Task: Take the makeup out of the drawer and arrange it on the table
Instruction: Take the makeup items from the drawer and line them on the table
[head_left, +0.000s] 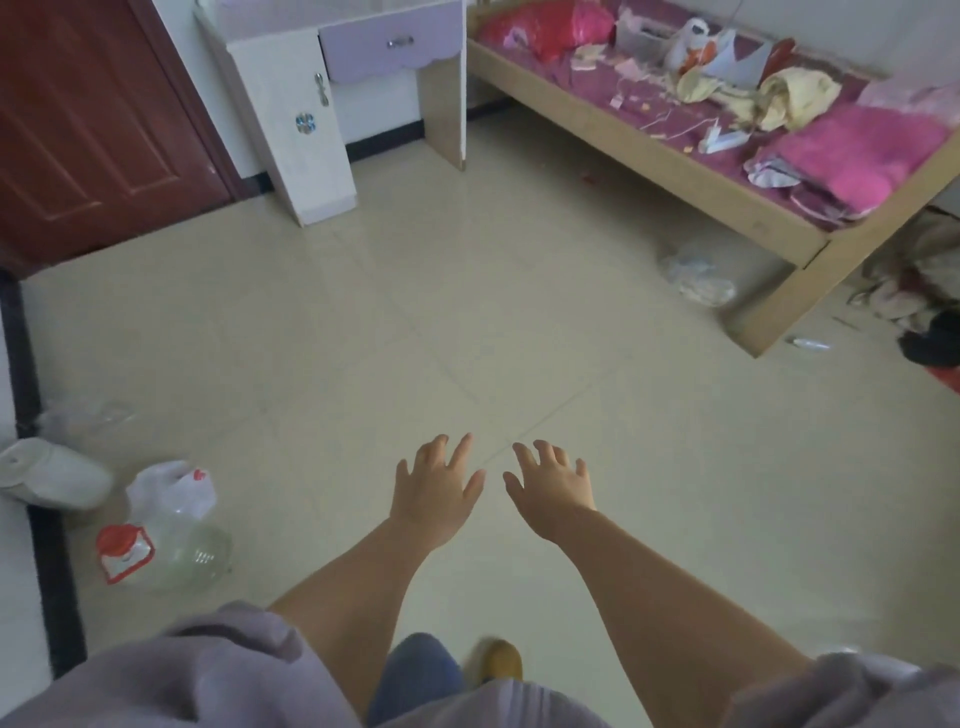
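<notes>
Drawer (390, 48) sits closed, well beyond left hand (435, 488) and right hand (557, 488), both spread empty.

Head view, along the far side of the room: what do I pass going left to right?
Red-brown door → white cabinet → closed purple drawer → wooden bed strewn with pink bedding.

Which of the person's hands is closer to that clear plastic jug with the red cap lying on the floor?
Left. The left hand hovers open over the floor tiles, to the right of the plastic jug. The right hand is beside the left hand, farther from the jug.
</notes>
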